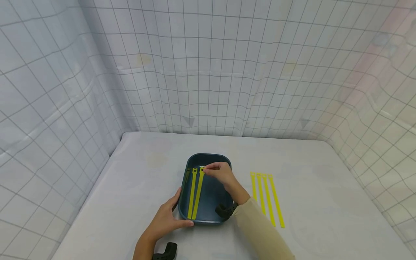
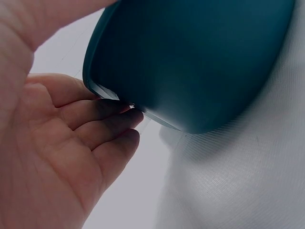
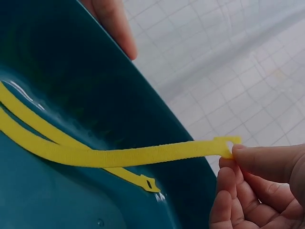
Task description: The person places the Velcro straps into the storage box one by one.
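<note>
A dark teal tray (image 1: 211, 206) sits on the table in the head view. My left hand (image 1: 165, 220) holds it by the near left corner, fingers along the left side and thumb at the front rim. Between thumb and fingertips, my right hand (image 1: 224, 177) pinches the slotted head of a yellow cable tie strap (image 3: 119, 156). That head is raised at the tray's edge in the right wrist view, while the strap's band curves down into the tray. A second yellow strap (image 1: 191, 191) lies in the tray to its left, partly under the held one.
Several more yellow straps (image 1: 275, 202) lie side by side on the white table (image 1: 156, 155), right of the tray and partly behind my right sleeve (image 1: 260, 227). Grid-patterned white curtains (image 1: 208, 72) enclose the table at the back and sides.
</note>
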Demonstrator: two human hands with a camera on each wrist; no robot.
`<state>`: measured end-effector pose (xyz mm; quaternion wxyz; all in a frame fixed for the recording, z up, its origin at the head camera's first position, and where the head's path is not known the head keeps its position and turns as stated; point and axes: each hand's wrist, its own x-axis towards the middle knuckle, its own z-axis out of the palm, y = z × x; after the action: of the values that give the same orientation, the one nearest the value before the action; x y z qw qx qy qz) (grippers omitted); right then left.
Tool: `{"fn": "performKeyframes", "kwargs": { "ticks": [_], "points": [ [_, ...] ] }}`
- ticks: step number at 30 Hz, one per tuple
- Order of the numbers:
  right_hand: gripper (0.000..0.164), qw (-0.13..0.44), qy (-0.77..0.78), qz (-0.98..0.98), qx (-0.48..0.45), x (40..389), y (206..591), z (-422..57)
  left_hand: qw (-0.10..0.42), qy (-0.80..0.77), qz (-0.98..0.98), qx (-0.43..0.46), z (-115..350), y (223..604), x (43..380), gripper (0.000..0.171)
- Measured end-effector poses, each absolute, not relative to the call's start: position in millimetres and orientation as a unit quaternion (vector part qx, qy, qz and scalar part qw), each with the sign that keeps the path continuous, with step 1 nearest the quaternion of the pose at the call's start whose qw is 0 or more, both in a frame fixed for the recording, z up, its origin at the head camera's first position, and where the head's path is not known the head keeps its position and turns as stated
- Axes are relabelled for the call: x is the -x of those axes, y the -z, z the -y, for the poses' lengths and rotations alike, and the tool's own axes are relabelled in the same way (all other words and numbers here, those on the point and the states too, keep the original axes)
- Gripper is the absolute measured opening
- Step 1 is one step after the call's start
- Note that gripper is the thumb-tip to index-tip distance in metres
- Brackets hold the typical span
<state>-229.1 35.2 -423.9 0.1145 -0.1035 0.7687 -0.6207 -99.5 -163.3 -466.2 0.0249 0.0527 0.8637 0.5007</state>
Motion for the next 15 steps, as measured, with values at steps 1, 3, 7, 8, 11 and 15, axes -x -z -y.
{"fn": "performKeyframes", "kwargs": {
  "ticks": [1, 3, 7, 8, 11, 15],
  "points": [
    [0.019, 0.116, 0.619, -0.770, 0.101, 230.4, 424.6, -34.9, 0.026, -0.502, -0.863, -0.052, 163.3, 466.0, 99.5, 0.117],
    [0.019, 0.120, 0.616, -0.772, 0.099, 232.5, 425.4, -34.4, 0.026, -0.504, -0.862, -0.054, 163.4, 465.5, 99.5, 0.116],
    [0.018, 0.127, 0.617, -0.771, 0.096, 235.9, 427.7, -33.5, 0.028, -0.509, -0.859, -0.056, 163.8, 464.7, 99.4, 0.115],
    [0.018, 0.127, 0.616, -0.771, 0.099, 236.5, 428.5, -33.3, 0.029, -0.509, -0.858, -0.056, 163.9, 464.6, 99.3, 0.115],
    [0.018, 0.130, 0.614, -0.772, 0.103, 238.3, 431.4, -32.6, 0.030, -0.510, -0.858, -0.055, 163.7, 464.4, 99.0, 0.116],
    [0.019, 0.138, 0.615, -0.770, 0.102, 240.3, 434.1, -30.9, 0.029, -0.509, -0.859, -0.053, 163.6, 464.8, 98.9, 0.116]
  ]
}}
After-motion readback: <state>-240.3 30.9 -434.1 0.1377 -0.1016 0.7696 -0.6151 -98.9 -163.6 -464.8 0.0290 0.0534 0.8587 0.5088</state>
